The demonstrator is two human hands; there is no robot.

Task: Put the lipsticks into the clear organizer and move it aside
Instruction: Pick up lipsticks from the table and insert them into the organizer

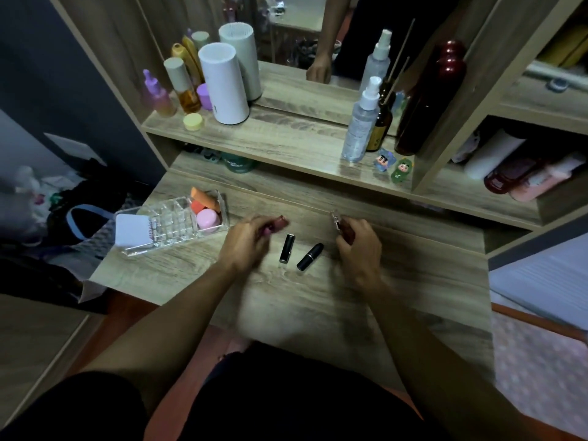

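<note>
Wooden tabletop [318,297]: left hand [245,243] is closing on a pink lipstick [276,225], right hand [359,249] gripping a reddish one [345,229] — two black lipsticks [287,248] [310,256] are lying mid-tabletop; clear organizer [173,222], far-left corner, is holding none yet.

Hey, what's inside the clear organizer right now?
The clear organizer holds orange sponges, a pink round item and a white pad. Its small middle slots look empty; no lipsticks inside.

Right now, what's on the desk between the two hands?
Head view: two black lipsticks lie between the left hand and right hand, a squarish one and a rounded one, apart from each other; otherwise bare desk.
</note>
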